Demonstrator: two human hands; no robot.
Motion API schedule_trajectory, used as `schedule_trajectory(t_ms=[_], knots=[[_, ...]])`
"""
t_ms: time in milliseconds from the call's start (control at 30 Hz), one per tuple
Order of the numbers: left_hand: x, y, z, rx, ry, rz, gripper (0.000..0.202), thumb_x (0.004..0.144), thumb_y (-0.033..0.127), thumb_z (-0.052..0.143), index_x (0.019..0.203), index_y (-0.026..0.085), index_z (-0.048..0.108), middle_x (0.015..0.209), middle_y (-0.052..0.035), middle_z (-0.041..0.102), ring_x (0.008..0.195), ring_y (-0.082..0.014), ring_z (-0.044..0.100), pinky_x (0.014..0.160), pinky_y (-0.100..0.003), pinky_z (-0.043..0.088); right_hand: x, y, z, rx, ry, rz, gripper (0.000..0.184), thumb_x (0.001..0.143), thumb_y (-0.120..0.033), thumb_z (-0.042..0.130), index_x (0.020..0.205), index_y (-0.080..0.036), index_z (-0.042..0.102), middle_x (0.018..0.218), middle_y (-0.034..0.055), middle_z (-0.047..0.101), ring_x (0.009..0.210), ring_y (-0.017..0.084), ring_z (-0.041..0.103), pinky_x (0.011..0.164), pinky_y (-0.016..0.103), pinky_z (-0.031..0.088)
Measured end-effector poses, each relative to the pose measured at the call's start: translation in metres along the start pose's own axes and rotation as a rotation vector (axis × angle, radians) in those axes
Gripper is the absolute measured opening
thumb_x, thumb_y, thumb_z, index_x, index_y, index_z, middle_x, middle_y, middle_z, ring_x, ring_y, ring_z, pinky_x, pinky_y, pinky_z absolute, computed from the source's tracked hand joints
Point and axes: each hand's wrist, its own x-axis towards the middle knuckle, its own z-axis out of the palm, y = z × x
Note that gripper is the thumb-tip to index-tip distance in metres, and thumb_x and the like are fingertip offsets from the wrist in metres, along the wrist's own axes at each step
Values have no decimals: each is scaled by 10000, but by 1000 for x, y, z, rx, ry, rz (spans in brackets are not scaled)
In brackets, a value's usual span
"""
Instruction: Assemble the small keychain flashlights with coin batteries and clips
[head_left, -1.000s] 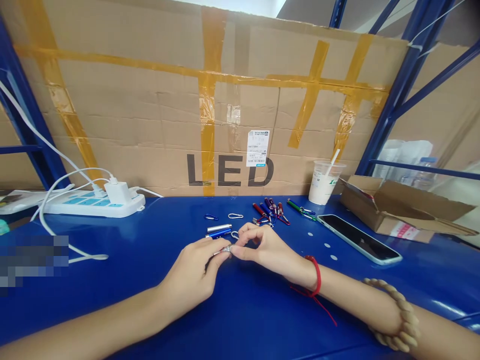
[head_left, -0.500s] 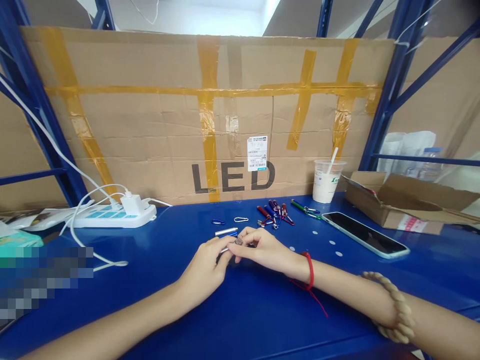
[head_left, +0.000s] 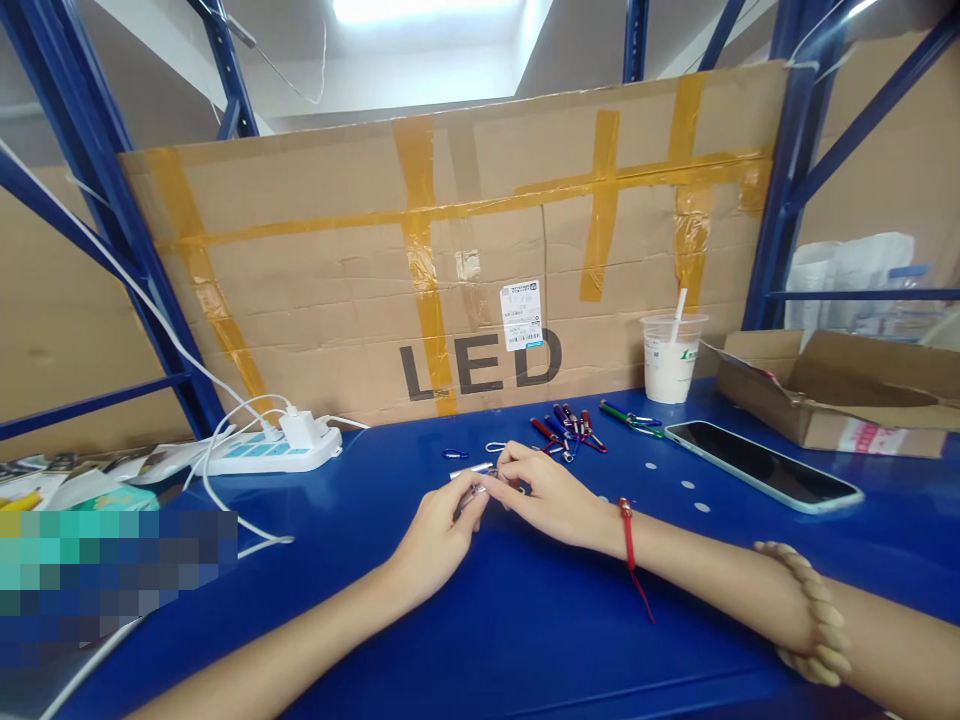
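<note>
My left hand (head_left: 439,530) and my right hand (head_left: 544,492) meet over the blue table (head_left: 525,620), both pinched on a small silver keychain flashlight (head_left: 474,491). Its far end is hidden under my right fingers. A red string circles my right wrist and a wooden bead bracelet sits on my right forearm. Just beyond the hands lie another silver tube (head_left: 471,468), a blue carabiner clip (head_left: 454,454) and a silver clip (head_left: 495,446).
A bunch of red, blue and green keychain flashlights (head_left: 570,427) lies behind my right hand. A phone (head_left: 761,465), a plastic cup with a straw (head_left: 670,357) and an open cardboard box (head_left: 832,390) are at the right. A white power strip (head_left: 274,452) with cables is at the left.
The camera has tilted upward, so everything sits lower in view. My hands stay pinched together on the small flashlight, with only slight finger shifts.
</note>
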Motion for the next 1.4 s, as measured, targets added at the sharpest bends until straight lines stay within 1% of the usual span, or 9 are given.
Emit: schedule_trajectory(t_ms=[167,367,633,800,967,1100,1167,1267,1400], knots=[[2,-4,-1,-10,66,-73,248,892,364,317,831,196,488,634,35,489,617,-124,478,612,-236,368,0,7,-6,-67,-28,11,466,899,-420,388,557,-165,576,713,4,510,565,86,485,578,241,366],[2,-5,-1,-128,170,-91,274,908,422,267,863,206,429,663,31,476,618,-122,449,603,-242,362,7,27,-14,-97,111,45,389,903,-367,388,646,-174,606,739,13,529,609,103,502,599,241,377],[-3,3,-3,-233,326,-1,148,907,367,350,920,220,368,923,-33,639,861,-151,556,815,-301,394,11,43,-28,-120,221,84,258,876,-343,421,780,-191,606,813,20,593,643,119,527,586,241,385],[-4,9,-2,-148,172,1,149,877,361,420,889,213,427,955,-34,665,875,-162,578,820,-308,399,13,50,-43,-280,304,83,249,857,-337,439,780,-193,627,781,31,617,688,140,546,603,245,382],[0,9,-1,-58,18,-59,146,846,353,463,827,210,480,881,-2,687,855,-176,594,821,-316,401,13,59,-41,-326,124,156,211,820,-358,491,794,-237,662,767,-1,662,658,138,577,530,228,364],[2,7,-1,17,29,-46,134,828,339,504,816,215,551,886,8,689,923,-192,586,911,-345,341,12,62,-33,-345,54,148,233,823,-348,491,934,-250,672,890,11,671,745,157,614,556,234,401],[2,7,-1,57,28,-44,132,822,331,516,814,218,585,893,6,685,926,-196,581,903,-341,342,11,64,-31,-358,35,129,245,832,-328,485,963,-243,673,958,25,662,805,171,620,582,244,421],[1,8,-1,67,43,-21,147,828,318,507,804,214,608,893,0,672,893,-186,577,837,-301,379,10,65,-30,-379,10,117,198,816,-288,519,892,-245,697,936,22,674,868,193,614,615,258,434],[1,9,-2,55,74,35,184,849,310,476,801,201,617,840,-5,633,823,-160,549,761,-262,390,10,60,-29,-326,16,140,151,790,-290,565,825,-244,704,839,4,698,819,189,621,613,263,440]])
